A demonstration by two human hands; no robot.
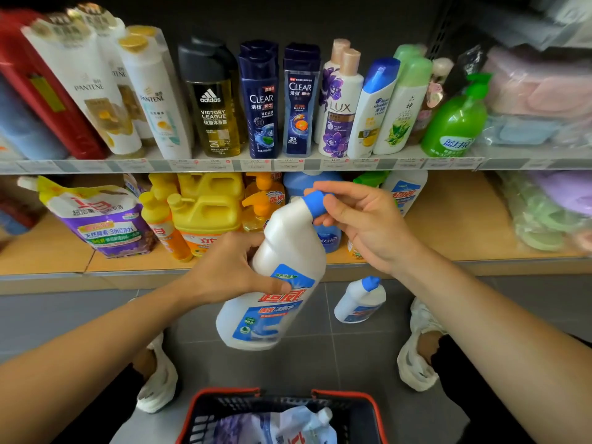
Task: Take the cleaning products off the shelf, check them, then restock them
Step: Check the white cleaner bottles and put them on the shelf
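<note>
Head view: the left hand [230,270] grips the body of a white cleaner bottle [282,277], held tilted in front of the lower shelf [448,219]. The right hand [362,219] pinches its blue cap [315,203]. A second bottle [360,299] stands on the floor.

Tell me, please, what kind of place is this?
Probably a supermarket or convenience store aisle: price labels run along the shelf edge, Clear shampoo bottles and other branded toiletries stand in rows, and a red shopping basket sits on the floor.

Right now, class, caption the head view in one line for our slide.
Left hand holds a white cleaner bottle while right hand pinches its blue cap before the lower shelf.
</note>
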